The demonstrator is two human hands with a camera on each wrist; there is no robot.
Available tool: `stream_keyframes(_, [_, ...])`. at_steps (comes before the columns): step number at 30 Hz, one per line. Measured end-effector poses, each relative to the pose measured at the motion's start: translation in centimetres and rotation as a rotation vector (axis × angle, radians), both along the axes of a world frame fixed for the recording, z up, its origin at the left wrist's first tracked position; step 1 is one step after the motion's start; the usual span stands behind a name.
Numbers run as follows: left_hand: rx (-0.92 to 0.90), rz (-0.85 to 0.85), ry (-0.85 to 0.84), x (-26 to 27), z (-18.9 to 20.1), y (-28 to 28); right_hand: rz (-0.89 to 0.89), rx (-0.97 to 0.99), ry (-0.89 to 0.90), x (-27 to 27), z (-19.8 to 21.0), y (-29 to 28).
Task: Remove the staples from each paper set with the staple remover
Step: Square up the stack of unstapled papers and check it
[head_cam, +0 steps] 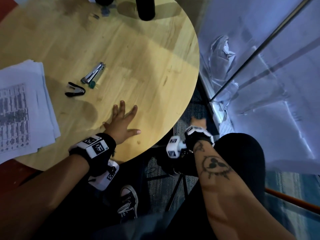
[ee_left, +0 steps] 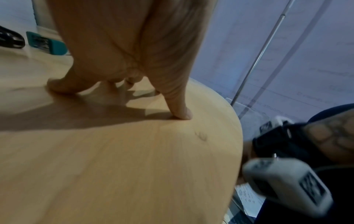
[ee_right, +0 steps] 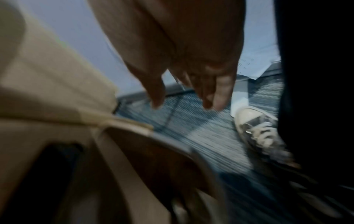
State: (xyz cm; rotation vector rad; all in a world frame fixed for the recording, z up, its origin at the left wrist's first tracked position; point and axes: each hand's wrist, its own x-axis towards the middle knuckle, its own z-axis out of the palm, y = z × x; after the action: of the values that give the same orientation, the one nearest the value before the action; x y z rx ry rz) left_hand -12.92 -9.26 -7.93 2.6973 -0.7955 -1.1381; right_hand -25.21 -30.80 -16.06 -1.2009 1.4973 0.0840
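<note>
A black staple remover (head_cam: 75, 89) lies on the round wooden table (head_cam: 147, 70), just right of a stack of printed paper sets (head_cam: 22, 108) at the table's left edge. My left hand (head_cam: 122, 121) rests flat on the table with its fingers spread, a hand's width below and to the right of the remover; its fingertips (ee_left: 181, 115) press the wood. My right hand (head_cam: 198, 121) hangs below the table's right edge, over the carpet, with straight fingers (ee_right: 220, 97) and nothing in it. The right wrist view is blurred.
A silver stapler (head_cam: 93, 72) and a small teal box (head_cam: 91, 84) lie beside the remover. A black cylinder (head_cam: 145, 7) stands at the far side. Right of the table are a glass wall with a metal rail (head_cam: 270, 49), loose paper on the floor (ee_right: 256, 66), and my shoe (ee_right: 256, 128).
</note>
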Motion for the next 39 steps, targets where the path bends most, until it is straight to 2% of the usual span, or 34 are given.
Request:
stream_keyframes(3, [0.014, -0.014, 0.000, 0.0, -0.1, -0.1, -0.160, -0.435, -0.098, 2.5, 5.5, -3.5])
stream_keyframes(5, [0.002, -0.018, -0.015, 0.0, -0.2, 0.0, -0.068, -0.638, -0.234, 4.7, 10.2, -3.3])
stream_keyframes(7, [-0.114, 0.020, 0.007, 0.4, 0.3, 0.4, 0.125, -0.684, -0.397, 6.9, 13.4, -0.5])
stream_keyframes(8, [-0.208, 0.094, 0.049, 0.6, 0.9, 0.8, 0.222, -0.669, -0.462, 7.9, 14.6, 1.4])
stream_keyframes(10, [-0.416, 0.367, 0.114, 1.3, 2.8, 2.9, 0.360, -0.608, -0.552, 10.0, 16.6, 6.3])
stream_keyframes(11, [-0.491, 0.507, 0.070, 2.1, 3.6, 4.6, 0.419, -0.562, -0.570, 10.9, 17.3, 9.1])
stream_keyframes(14, [-0.471, 0.712, -0.223, 4.6, 6.0, 11.1, 0.651, -0.438, -0.541, 12.7, 17.0, 16.8])
stream_keyframes(16, [-0.445, 0.868, -0.289, 6.9, 6.5, 17.0, 0.852, -0.370, -0.481, 13.7, 16.2, 22.1])
stream_keyframes(19, [-0.203, 1.033, -0.315, 10.4, 5.0, 26.3, 1.100, -0.242, -0.356, 14.8, 14.7, 28.3])
stream_keyframes(22, [-0.221, 1.284, -0.164, 12.9, 1.6, 34.1, 1.197, -0.176, -0.224, 16.1, 13.5, 32.3])
stream_keyframes(25, [-0.278, 1.466, -0.084, 15.8, -5.1, 40.4, 1.169, -0.173, -0.081, 17.3, 12.4, 34.5])
stream_keyframes(27, [-0.264, 1.440, -0.078, 16.2, -5.9, 40.7, 1.136, -0.195, -0.022, 18.0, 11.6, 35.2])
stream_keyframes(29, [-0.253, 1.368, -0.096, 14.9, -1.1, 38.2, 1.126, -0.246, 0.027, 18.8, 11.1, 35.5])
stream_keyframes(30, [-0.252, 1.348, -0.090, 15.1, -0.7, 38.0, 1.122, -0.279, 0.041, 19.3, 11.0, 35.4])
stream_keyframes(32, [-0.307, 1.315, -0.041, 15.9, -1.4, 38.6, 1.116, -0.312, 0.053, 20.1, 10.8, 35.3])
stream_keyframes(36, [-0.390, 1.386, 0.142, 16.0, 0.5, 37.8, 1.093, -0.346, 0.063, 21.4, 10.4, 35.3])
stream_keyframes(39, [-0.378, 1.244, 0.225, 15.9, 2.3, 36.8, 1.073, -0.312, 0.089, 22.2, 9.8, 35.0])
